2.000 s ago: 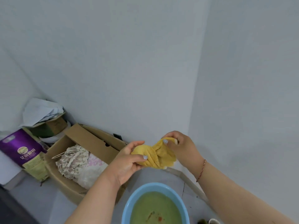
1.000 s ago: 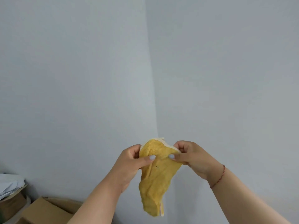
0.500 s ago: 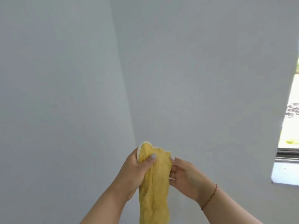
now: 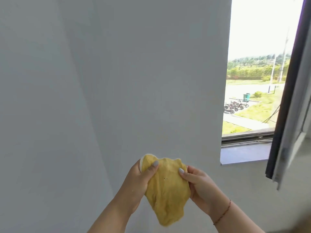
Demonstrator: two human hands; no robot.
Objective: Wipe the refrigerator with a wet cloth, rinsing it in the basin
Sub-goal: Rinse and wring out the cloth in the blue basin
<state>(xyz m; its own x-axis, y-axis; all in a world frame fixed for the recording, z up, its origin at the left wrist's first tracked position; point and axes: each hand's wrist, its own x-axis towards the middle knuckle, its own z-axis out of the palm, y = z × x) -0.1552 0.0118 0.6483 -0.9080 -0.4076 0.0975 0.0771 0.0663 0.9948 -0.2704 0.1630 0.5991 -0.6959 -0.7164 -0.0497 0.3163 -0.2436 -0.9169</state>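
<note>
Hanging between both hands in front of a pale wall (image 4: 134, 81), the yellow cloth (image 4: 166, 192) droops in a loose, crumpled sheet with its lower end free near the bottom of the view. The left hand (image 4: 138, 180) pinches the cloth's upper left corner, thumb pressed over the front. The right hand (image 4: 198, 182) pinches the upper right edge, thumb on the front and fingers curled behind; a thin red bracelet (image 4: 223, 214) circles that wrist. To the far right, an open window (image 4: 252, 81) shows grass, a road and parked scooters (image 4: 234, 106) outside
</note>
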